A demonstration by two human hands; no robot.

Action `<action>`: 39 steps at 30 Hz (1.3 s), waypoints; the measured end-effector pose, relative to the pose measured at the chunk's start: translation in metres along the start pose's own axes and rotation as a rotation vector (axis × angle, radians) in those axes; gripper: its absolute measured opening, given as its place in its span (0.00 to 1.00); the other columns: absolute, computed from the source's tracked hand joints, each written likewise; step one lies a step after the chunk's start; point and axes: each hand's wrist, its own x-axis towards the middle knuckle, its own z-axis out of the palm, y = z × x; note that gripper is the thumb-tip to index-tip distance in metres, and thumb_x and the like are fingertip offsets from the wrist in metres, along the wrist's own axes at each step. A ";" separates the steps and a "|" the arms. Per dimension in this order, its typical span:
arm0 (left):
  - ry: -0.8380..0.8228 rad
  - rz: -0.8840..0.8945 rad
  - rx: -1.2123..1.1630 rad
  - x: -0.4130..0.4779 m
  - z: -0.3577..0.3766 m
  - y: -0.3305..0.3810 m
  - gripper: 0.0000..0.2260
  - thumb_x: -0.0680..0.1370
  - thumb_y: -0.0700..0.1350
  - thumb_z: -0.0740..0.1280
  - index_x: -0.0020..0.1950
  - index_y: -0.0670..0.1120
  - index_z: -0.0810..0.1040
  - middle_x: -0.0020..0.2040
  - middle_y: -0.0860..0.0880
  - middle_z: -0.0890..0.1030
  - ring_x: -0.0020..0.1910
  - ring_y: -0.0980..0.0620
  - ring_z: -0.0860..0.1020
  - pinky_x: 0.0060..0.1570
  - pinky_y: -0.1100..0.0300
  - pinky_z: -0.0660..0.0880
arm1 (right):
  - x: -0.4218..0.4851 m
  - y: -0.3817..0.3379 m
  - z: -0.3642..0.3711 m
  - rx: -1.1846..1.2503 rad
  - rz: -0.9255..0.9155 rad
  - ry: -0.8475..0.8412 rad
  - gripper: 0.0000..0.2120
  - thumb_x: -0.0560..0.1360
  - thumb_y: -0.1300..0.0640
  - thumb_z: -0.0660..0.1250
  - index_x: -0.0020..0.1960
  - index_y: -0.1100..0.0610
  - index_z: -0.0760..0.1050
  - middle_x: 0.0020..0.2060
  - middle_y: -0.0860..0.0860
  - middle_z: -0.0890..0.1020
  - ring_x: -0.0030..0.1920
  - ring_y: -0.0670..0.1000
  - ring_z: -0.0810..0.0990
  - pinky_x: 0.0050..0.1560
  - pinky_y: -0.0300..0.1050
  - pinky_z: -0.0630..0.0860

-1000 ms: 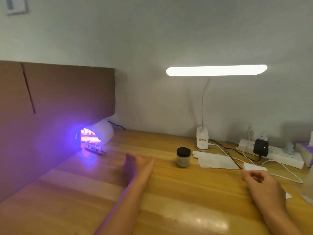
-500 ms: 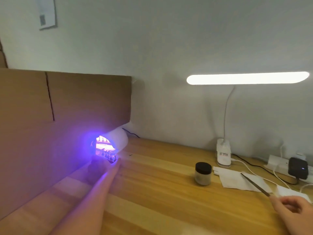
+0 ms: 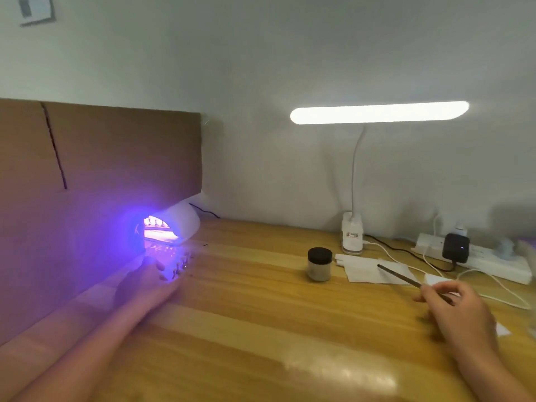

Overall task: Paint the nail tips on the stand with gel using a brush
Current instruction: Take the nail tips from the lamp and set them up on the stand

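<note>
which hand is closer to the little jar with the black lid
Right. The right hand is just right of the jar, holding the brush; the left hand is far left.

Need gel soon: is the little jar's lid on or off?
On. The jar stands upright on the table, its dark lid seated on top.

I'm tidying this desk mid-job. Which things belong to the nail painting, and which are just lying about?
In use: brush in right hand; nail stand at left hand; curing lamp; jar; tissue.
Lying about: power strip, charger, cardboard.
</note>
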 end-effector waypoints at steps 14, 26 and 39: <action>-0.643 0.652 -0.257 -0.094 0.084 0.124 0.14 0.72 0.46 0.76 0.52 0.55 0.75 0.46 0.55 0.83 0.41 0.59 0.79 0.48 0.58 0.79 | -0.002 -0.002 -0.033 0.517 0.216 -0.159 0.12 0.81 0.57 0.54 0.53 0.57 0.76 0.38 0.55 0.78 0.36 0.50 0.73 0.36 0.44 0.71; -0.498 0.816 -0.222 -0.108 0.150 0.176 0.07 0.77 0.57 0.68 0.53 0.63 0.73 0.51 0.66 0.77 0.43 0.74 0.72 0.35 0.72 0.66 | 0.004 0.019 -0.024 -0.226 -0.247 -0.256 0.08 0.77 0.61 0.65 0.54 0.51 0.71 0.46 0.47 0.76 0.47 0.46 0.77 0.46 0.43 0.77; -0.416 0.820 -0.263 -0.113 0.149 0.175 0.09 0.78 0.54 0.68 0.57 0.60 0.73 0.52 0.65 0.78 0.38 0.62 0.75 0.36 0.66 0.71 | -0.003 0.024 -0.020 -0.493 -0.448 -0.284 0.17 0.74 0.54 0.71 0.56 0.43 0.66 0.45 0.37 0.74 0.46 0.40 0.75 0.43 0.39 0.78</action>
